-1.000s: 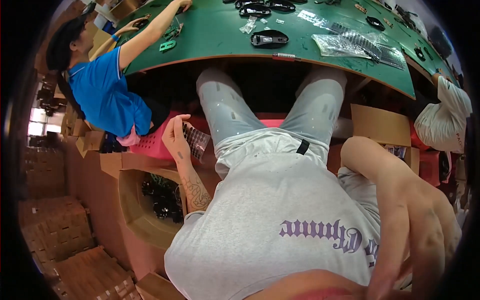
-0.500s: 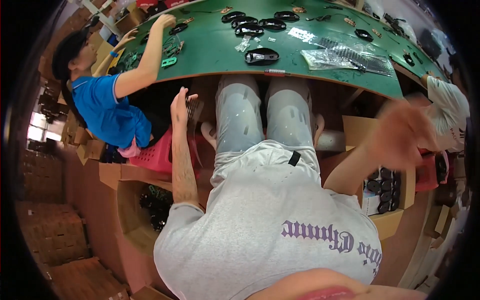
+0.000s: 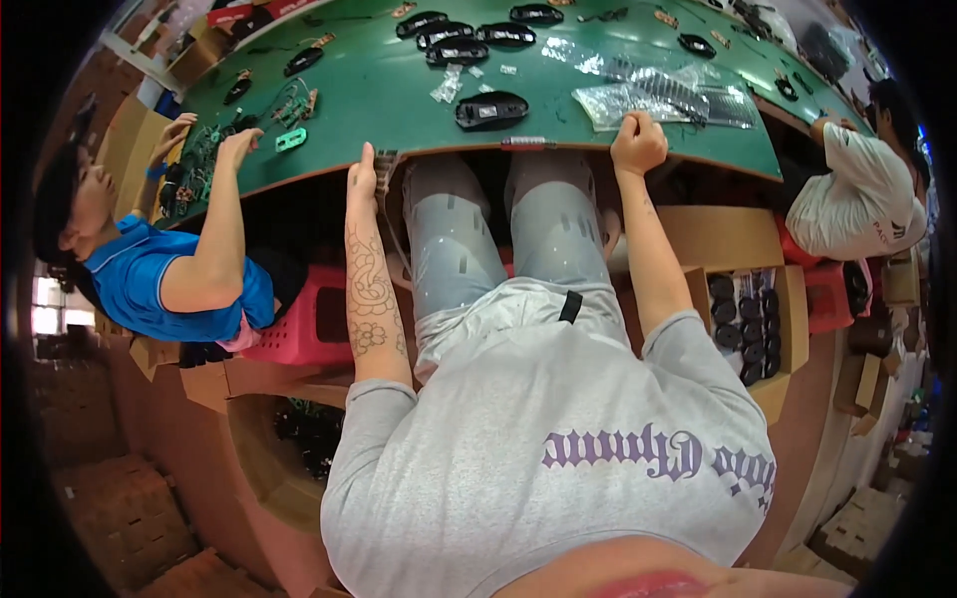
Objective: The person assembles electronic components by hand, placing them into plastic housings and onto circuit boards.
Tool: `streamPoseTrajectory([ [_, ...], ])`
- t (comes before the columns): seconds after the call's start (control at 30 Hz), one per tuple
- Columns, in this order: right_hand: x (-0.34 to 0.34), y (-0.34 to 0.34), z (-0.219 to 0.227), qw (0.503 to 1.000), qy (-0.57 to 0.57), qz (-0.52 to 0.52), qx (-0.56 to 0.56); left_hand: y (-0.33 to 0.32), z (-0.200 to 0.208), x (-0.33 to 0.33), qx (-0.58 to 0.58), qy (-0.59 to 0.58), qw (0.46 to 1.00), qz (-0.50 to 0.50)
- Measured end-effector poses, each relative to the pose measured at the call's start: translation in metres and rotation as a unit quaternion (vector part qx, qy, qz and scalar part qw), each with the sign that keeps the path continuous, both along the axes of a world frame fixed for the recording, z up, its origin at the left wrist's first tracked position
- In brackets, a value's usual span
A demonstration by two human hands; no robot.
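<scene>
My left hand (image 3: 365, 183) is at the table's front edge, closed around a thin sheet with small dark pieces (image 3: 387, 167); the sheet hangs partly below the edge. My right hand (image 3: 639, 146) is closed at the front edge, right of the middle. Its fingertips are close to a clear plastic bag (image 3: 604, 108) with dark-striped sheets (image 3: 674, 97) on it. Whatever the right fingers may hold is hidden. Between my hands lies a black computer mouse shell (image 3: 491, 110). Just in front of it, a slim red-and-dark stick (image 3: 527, 143) rests along the edge.
Several more black mouse shells (image 3: 456, 51) sit farther back on the green table (image 3: 369, 95). At left, a person in blue (image 3: 189, 264) handles green circuit boards (image 3: 290, 140). Open cartons flank me, the right one holding black round parts (image 3: 746, 324). Another person (image 3: 859, 194) sits at right.
My right hand has swung from the far right, where it was blurred, in to the table edge by the plastic bag. My left hand has moved slightly. The view has shifted.
</scene>
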State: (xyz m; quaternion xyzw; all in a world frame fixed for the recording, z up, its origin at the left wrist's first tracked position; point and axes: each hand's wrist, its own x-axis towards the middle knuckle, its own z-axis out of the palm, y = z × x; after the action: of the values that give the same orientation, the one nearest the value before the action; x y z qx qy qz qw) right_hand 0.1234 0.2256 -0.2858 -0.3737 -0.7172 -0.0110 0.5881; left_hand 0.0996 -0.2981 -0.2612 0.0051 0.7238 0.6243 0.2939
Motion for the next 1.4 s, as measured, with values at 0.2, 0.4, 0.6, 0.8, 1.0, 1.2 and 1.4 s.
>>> streamPoseTrajectory([
  [0.2, -0.03, -0.016, 0.011, 0.999, 0.025, 0.038, 0.02, 0.111, -0.014, -0.243, -0.009, -0.026, 0.999, 0.024],
  [0.4, -0.008, 0.001, 0.002, 1.0, 0.026, 0.003, 0.011, 0.147, -0.027, -0.247, 0.01, -0.02, 1.0, 0.011],
  [0.6, -0.01, 0.001, 0.004, 1.0, 0.012, -0.011, 0.011, 0.144, -0.018, -0.23, 0.041, 0.004, 0.998, 0.036],
  [0.8, -0.014, -0.007, 0.012, 1.0, 0.012, -0.005, 0.005, 0.128, 0.001, -0.228, 0.089, 0.027, 0.994, 0.063],
  [1.0, -0.004, -0.005, 0.009, 1.0, 0.016, -0.015, 0.013, 0.143, 0.019, -0.194, 0.124, 0.053, 0.988, 0.071],
  [1.2, -0.004, -0.016, 0.015, 0.999, 0.018, 0.027, -0.01, 0.15, 0.022, -0.202, 0.124, 0.061, 0.985, 0.098],
  [1.4, 0.001, -0.015, 0.017, 0.999, 0.004, 0.039, -0.004, 0.14, 0.014, -0.201, 0.076, 0.049, 0.993, 0.077],
])
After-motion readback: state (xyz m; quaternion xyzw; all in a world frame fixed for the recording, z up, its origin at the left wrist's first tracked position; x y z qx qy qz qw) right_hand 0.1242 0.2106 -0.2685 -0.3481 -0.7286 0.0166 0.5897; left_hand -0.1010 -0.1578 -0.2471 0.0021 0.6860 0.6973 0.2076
